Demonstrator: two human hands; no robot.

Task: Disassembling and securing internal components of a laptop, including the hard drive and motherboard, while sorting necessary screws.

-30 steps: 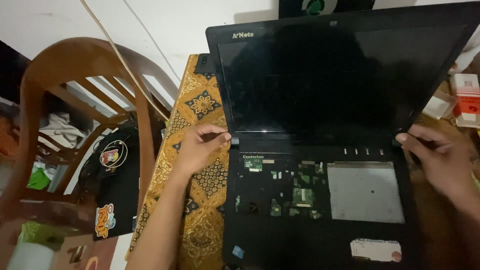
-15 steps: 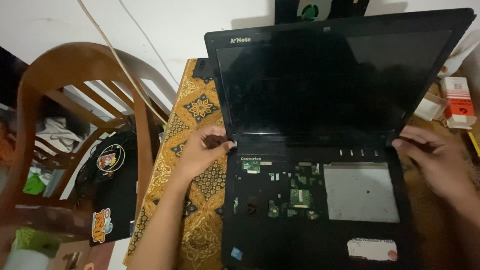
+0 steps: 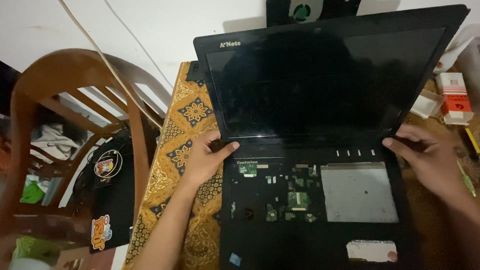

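Observation:
A black laptop (image 3: pixel 325 85) stands open on a table under a yellow patterned cloth (image 3: pixel 187 120). Its keyboard is off, so green circuit boards (image 3: pixel 295 197) and a grey metal plate (image 3: pixel 357 192) show in the base. My left hand (image 3: pixel 202 157) grips the left hinge corner, thumb on the bar under the dark screen. My right hand (image 3: pixel 427 155) holds the right hinge corner the same way, fingers wrapped around the edge.
A wooden chair (image 3: pixel 75 130) stands left of the table, with a black bag bearing stickers (image 3: pixel 107 200) below it. Small boxes, one red and white (image 3: pixel 455 97), lie at the right edge. A black fan part (image 3: pixel 310 11) sits behind the screen against the white wall.
Both hands stay at the hinge corners. The view has shifted slightly and the laptop sits a little lower in frame; the screen angle looks about the same.

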